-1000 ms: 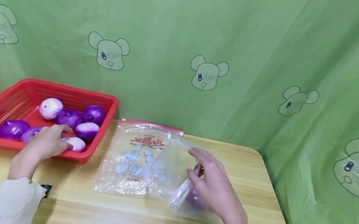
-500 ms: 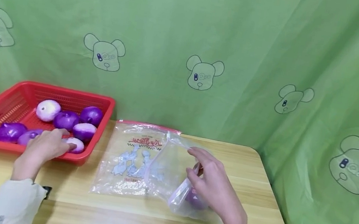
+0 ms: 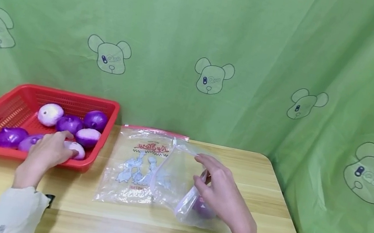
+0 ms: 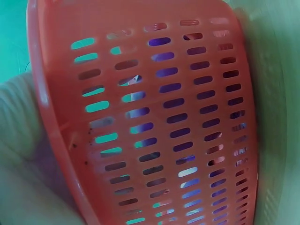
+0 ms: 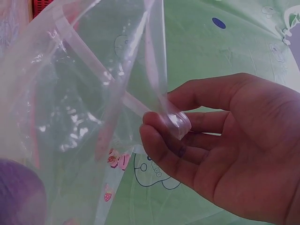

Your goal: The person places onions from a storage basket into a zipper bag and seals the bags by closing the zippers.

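My left hand (image 3: 49, 150) reaches over the near rim of the red basket (image 3: 2, 150), its fingers curled round a white-and-purple onion (image 3: 78, 150). In the left wrist view, the basket's slotted wall (image 4: 164, 108) hides the fingertips, and only part of the hand (image 4: 23, 140) shows. On the right, my right hand (image 3: 224, 192) pinches the edge of a clear zip bag (image 3: 180, 163) between thumb and fingers, holding its mouth apart. Inside that bag sits a purple onion (image 3: 203, 208), also visible in the right wrist view as a purple onion (image 5: 21, 197) at lower left.
Several more onions (image 3: 68, 125) lie in the basket. A printed clear bag with a red zip (image 3: 126, 182) lies flat on the wooden table (image 3: 102, 224), partly under the held bag. Behind and to the right hangs a green curtain (image 3: 160, 100).
The left hand and the onion under its fingers have shifted very slightly in the basket. The right hand keeps its hold on the bag. The head view has tilted a little.
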`<state>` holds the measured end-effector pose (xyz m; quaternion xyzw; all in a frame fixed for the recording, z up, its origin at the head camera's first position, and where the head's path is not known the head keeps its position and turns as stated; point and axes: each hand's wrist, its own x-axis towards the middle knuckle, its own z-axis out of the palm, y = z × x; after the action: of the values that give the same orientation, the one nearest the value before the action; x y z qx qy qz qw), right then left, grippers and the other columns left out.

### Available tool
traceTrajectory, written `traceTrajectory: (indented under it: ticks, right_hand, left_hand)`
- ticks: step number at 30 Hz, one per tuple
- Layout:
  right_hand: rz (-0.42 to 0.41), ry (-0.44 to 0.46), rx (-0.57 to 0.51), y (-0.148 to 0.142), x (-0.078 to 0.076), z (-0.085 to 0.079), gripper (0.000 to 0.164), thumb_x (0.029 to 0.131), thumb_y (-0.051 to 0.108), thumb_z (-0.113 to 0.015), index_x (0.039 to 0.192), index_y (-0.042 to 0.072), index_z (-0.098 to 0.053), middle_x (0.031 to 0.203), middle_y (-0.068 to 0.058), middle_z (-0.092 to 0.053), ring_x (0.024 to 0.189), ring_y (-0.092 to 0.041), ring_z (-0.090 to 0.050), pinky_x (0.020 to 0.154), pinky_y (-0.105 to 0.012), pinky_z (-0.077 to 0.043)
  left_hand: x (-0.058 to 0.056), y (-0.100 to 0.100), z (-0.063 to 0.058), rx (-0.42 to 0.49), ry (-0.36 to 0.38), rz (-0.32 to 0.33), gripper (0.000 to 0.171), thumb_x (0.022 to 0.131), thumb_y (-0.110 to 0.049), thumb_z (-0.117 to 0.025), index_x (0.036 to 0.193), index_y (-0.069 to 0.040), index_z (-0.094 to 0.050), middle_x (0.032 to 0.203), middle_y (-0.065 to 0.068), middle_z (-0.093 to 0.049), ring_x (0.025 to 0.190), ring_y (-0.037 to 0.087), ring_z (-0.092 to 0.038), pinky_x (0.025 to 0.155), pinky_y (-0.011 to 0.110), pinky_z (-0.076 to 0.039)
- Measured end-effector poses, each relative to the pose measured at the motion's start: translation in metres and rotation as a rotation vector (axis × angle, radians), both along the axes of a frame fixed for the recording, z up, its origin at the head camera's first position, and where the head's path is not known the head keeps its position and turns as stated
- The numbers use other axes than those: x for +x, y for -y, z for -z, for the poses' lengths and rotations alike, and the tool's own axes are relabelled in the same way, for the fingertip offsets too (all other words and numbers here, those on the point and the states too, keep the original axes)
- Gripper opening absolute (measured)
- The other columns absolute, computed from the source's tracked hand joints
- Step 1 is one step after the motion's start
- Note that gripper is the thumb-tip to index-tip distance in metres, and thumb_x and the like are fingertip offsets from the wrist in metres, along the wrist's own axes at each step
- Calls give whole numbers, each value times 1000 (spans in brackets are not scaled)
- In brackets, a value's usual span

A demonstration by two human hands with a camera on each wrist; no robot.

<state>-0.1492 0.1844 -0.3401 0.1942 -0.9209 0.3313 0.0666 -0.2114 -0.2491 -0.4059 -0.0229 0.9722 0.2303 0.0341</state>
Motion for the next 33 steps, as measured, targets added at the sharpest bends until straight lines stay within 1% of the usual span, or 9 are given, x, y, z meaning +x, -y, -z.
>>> traceTrajectory:
  ticks: [4,8,10,14,16,20,26,33]
  right_hand:
    - [0,-6,-1,1,0,1,54,85,-2,-69,138,-1,-55,133,-13,-59,74,-12,-60,60,-21,-54]
    - [-6,-9,3,1,0,0,54,85,-2,-69,138,-1,-54,134,-14,-59,73,-10,-60,61,-21,-54]
    - [-7,-9,3,2,0,0,54,85,-2,-69,137,-1,-55,135,-14,-58,73,-9,-59,61,-21,-54]
    - [-7,-4,6,3,0,0,55,85,-2,-69,138,-1,-54,136,-14,-57,73,-7,-59,61,-21,-54]
    - [-5,2,5,3,0,0,55,85,-2,-69,138,-1,-54,136,-14,-58,73,-8,-59,61,-21,-54]
    - [6,2,8,2,1,0,55,85,-1,-69,138,0,-54,135,-13,-58,73,-10,-59,60,-21,-54]
    - [9,-6,11,2,1,1,55,86,0,-68,138,1,-54,135,-12,-58,74,-12,-60,60,-21,-54]
    - [2,-14,14,2,0,2,54,85,-2,-68,137,1,-55,133,-12,-59,74,-11,-59,60,-21,-54]
  left_hand:
    - [1,0,0,3,-85,5,58,82,-21,-72,128,10,-54,118,37,-54,104,51,-53,83,68,-42]
    - [4,0,-3,1,-136,3,60,81,-17,-74,128,11,-51,120,42,-46,107,58,-48,86,74,-37]
    - [6,0,-6,-1,-158,0,64,81,-16,-74,132,12,-47,123,44,-41,107,61,-46,87,76,-35]
    - [8,-2,-13,7,-194,-17,73,80,-17,-75,138,11,-40,130,45,-35,107,66,-44,87,77,-35]
    - [9,-4,-16,10,-211,-21,76,81,-17,-75,141,10,-38,132,45,-35,108,66,-43,87,77,-36]
    - [11,-8,-20,5,-266,-19,75,80,-16,-76,141,9,-40,133,41,-38,109,66,-41,86,77,-36]
    - [14,-14,-24,15,-355,-14,64,80,-13,-76,134,7,-48,133,36,-43,111,61,-44,86,76,-38]
    - [16,-19,-29,35,-454,1,56,80,-10,-77,129,5,-55,136,34,-44,119,56,-43,91,75,-37]
